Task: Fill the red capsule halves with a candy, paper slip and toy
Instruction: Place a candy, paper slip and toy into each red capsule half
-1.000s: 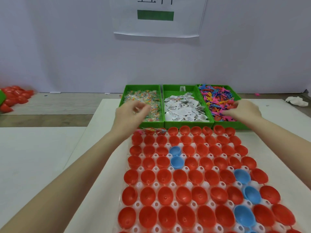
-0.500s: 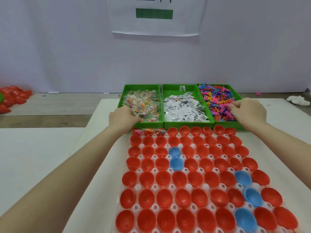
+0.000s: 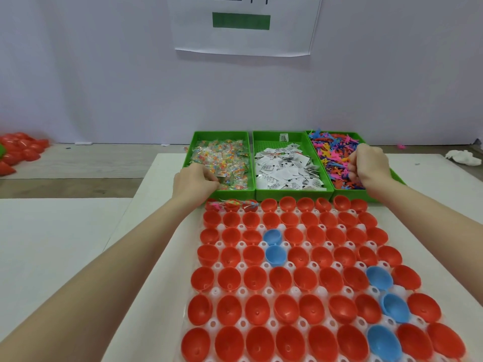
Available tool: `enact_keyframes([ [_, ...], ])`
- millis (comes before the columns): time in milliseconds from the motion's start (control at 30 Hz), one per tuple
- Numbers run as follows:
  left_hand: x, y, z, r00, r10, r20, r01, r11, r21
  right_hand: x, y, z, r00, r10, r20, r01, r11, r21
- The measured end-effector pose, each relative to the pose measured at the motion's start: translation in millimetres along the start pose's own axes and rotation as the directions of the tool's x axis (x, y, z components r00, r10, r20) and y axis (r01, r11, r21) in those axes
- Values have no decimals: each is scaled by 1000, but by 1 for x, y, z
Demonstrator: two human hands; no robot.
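The white table lies bare left of the capsule tray, and a grey wall rises behind three green bins at the tray's far edge. Red capsule halves fill the tray, with a few blue halves among them. The left hand reaches into the candy bin, fingers curled into the wrapped candies; a grip cannot be told. The right hand pinches toys in the far-right bin. Paper slips lie between.
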State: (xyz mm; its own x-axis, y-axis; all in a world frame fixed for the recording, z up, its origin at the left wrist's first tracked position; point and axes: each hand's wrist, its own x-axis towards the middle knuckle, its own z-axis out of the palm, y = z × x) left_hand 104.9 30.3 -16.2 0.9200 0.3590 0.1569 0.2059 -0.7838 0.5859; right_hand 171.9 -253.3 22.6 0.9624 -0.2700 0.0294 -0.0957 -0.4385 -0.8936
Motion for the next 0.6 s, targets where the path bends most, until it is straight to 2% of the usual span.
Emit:
enact_keyframes([
  [67,-1,2,1,1000,13,28,-13,1000,2,-3,-9,9,997,15,82,-18,999,35],
  [133,-1,5,3,998,22,64,-26,998,54,-11,-17,20,981,-17,195,33,996,-78],
  [200,0,10,4,999,22,48,-26,996,86,-13,-19,29,951,-96,293,189,932,-309],
  [233,0,12,3,999,20,34,-24,994,104,-16,-19,32,927,-167,336,305,857,-415],
  [300,0,15,2,1000,10,12,-11,996,90,-22,-18,36,887,-196,419,401,776,-487],
  [367,-1,17,-2,1000,-8,-13,7,999,-49,-24,-16,42,879,-165,447,416,722,-553],
  [433,-5,21,-8,999,-50,-21,43,961,-273,-21,-12,46,884,-114,454,392,711,-584],
  [500,-8,25,-15,997,-82,-11,67,882,-467,-19,-10,49,898,-109,426,348,768,-537],
  [600,-13,29,-22,995,-99,-3,77,796,-600,-17,-6,51,907,-117,404,304,845,-439],
])
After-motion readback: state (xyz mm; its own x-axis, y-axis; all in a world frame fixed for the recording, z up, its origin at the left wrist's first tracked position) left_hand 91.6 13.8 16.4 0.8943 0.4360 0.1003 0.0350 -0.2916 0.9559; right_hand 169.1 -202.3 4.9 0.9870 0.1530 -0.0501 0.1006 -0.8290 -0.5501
